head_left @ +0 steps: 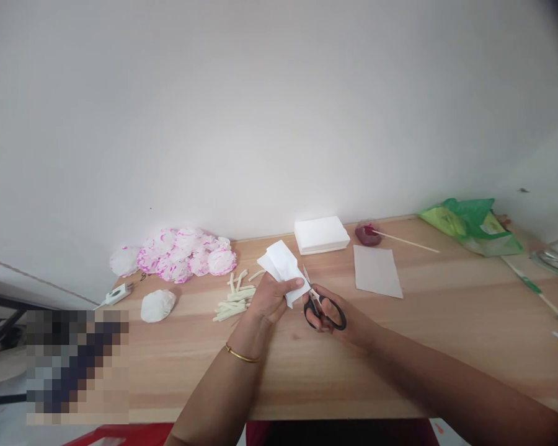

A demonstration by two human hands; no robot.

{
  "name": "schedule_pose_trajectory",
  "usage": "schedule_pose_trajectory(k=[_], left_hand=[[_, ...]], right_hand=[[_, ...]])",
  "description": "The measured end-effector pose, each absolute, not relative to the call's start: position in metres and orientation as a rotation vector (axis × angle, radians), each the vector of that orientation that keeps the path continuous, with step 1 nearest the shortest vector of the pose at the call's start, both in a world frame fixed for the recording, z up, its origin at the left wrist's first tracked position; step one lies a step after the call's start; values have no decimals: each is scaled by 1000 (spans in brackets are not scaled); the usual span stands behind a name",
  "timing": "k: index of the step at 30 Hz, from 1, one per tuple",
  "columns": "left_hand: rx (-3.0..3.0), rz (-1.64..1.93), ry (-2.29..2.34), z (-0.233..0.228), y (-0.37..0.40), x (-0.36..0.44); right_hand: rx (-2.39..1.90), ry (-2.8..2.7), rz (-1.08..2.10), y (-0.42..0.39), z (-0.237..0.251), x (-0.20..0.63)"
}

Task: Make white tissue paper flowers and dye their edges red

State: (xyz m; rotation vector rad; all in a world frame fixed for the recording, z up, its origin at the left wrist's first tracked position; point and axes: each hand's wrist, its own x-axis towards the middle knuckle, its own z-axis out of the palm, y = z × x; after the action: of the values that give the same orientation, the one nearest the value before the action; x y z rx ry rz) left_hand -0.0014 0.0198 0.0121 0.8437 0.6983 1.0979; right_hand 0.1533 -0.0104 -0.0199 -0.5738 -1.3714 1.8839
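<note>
In the head view, the person's left hand [270,297] holds a folded piece of white tissue paper [283,265] up over the wooden table [446,334], thumb pressed across its lower edge and the fingers curled behind it, so the paper stands fanned above the fist. The right hand [328,316] has its fingers through the black loops of a pair of scissors [320,305], whose blades point up and left and meet the lower right edge of the paper; whether the blades stand apart or together is too small to tell. The step in hand looks like trimming the folded paper, with the cut just at the edge. The next move would seem to call for a steady pinch from the left hand and a small closing of the scissors along the fold. Beside the left hand lie short pale green sticks [235,298]; further left sits a white paper ball [157,305], and behind it a cluster of pink-and-white paper flowers [186,254]. A stack of white tissue [320,234] rests near the wall, with a flat single sheet [377,271] to its right.
</note>
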Motion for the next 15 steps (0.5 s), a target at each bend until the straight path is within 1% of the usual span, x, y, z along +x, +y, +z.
schedule_pose_trajectory(k=[8,15], left_hand=[[860,1099,759,10,21,-5],[716,1188,757,9,22,-2]], right_hand=[[-682,-1412,1824,-10,-17,159],[-721,-1560,1723,-7,-14,161]])
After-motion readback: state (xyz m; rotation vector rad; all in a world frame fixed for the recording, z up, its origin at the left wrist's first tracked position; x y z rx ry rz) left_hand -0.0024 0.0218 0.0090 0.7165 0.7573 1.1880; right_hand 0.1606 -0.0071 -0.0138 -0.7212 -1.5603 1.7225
